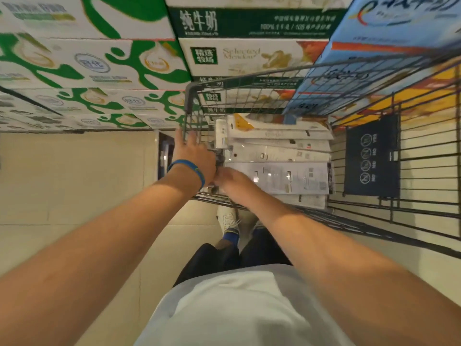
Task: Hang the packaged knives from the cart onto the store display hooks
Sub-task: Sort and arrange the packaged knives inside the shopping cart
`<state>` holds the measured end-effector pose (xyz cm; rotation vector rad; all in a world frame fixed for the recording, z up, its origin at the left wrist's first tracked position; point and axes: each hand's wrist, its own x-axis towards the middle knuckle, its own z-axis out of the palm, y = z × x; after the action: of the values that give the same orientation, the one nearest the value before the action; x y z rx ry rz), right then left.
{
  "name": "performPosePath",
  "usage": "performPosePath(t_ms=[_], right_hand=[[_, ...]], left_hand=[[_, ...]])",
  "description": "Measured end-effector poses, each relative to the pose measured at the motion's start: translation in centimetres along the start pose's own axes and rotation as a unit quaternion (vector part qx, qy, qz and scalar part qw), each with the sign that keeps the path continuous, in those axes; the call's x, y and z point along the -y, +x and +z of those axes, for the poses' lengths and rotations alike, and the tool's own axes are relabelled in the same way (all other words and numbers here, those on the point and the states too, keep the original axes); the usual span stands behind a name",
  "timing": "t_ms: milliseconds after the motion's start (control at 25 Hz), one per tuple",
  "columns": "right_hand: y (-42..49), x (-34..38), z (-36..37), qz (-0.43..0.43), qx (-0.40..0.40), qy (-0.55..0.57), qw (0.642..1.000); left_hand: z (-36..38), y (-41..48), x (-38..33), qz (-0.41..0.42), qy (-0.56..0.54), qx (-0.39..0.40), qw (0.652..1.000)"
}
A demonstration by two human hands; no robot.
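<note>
Several packaged knives (279,156) in white and clear cards lie stacked in the wire cart (249,73). Both my arms reach down into the cart at the near end of the stack. My left hand (194,153), with a blue wristband, lies by the cart's corner post with its fingers stretched along the wire wall. My right hand (232,179) sits just beside it, its fingers curled over the end of the large clear packaged knife (287,177). The fingertips of both hands are partly hidden. No display hooks are in view.
Stacked milk cartons (99,61) in green and white stand beyond the cart, with blue cartons (389,33) to the right. A dark blue child-seat flap (371,156) hangs on the cart's right side. Beige floor tiles (74,176) lie to the left. My shoes (229,221) stand beside the cart.
</note>
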<state>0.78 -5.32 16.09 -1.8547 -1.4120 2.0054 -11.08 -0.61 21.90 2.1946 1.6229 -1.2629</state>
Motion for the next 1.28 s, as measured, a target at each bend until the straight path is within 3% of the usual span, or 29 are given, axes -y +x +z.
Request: performPosePath(t_ms=[120,200,280,360,440,600,800,920,1040,1120,1200,1280], right_hand=[[0.8,-5.9,-6.1,0.057,-0.051,-0.113,0.991],[2.1,-9.2,-9.0,0.098,-0.043,-0.244,0.964],[4.1,-11.3,-9.9,0.125,-0.043,-0.315,0.940],[6.1,-12.6,-9.3,0.118,-0.041,-0.370,0.921],[8.0,-13.9,-8.4,0.127,-0.032,-0.438,0.889],[10.7,-16.2,-7.4,0.173,-0.039,-0.513,0.840],[10.6,-15.8,-8.8,0.084,-0.038,-0.573,0.814],[9.4,-14.6,-10.7,0.053,-0.040,-0.514,0.855],[6.9,-12.3,-13.8,0.059,-0.133,-0.357,0.923],[4.7,-9.5,-15.9,0.055,-0.227,-0.274,0.933],[2.4,-6.4,-17.4,0.035,-0.314,-0.110,0.942],[-0.2,-3.6,-18.1,0.006,-0.343,0.027,0.939]], left_hand=[[2.4,1.8,-2.2,0.074,0.060,0.012,0.995],[3.6,3.1,-4.1,0.111,0.018,-0.024,0.993],[4.4,4.2,-6.9,0.116,-0.157,-0.044,0.980],[5.3,5.2,-9.5,0.071,-0.386,0.032,0.919],[6.4,6.1,-11.0,0.042,-0.501,0.080,0.861],[8.4,7.6,-11.3,0.015,-0.535,-0.045,0.843],[9.1,8.7,-10.4,-0.018,-0.587,-0.008,0.809],[8.7,8.0,-8.8,-0.046,-0.605,-0.009,0.795],[8.2,6.6,-7.6,-0.057,-0.636,0.012,0.770],[7.6,5.7,-6.6,-0.070,-0.670,0.023,0.739],[6.6,5.2,-6.2,-0.065,-0.689,0.040,0.721],[4.6,4.6,-5.8,-0.047,-0.701,0.053,0.710]])
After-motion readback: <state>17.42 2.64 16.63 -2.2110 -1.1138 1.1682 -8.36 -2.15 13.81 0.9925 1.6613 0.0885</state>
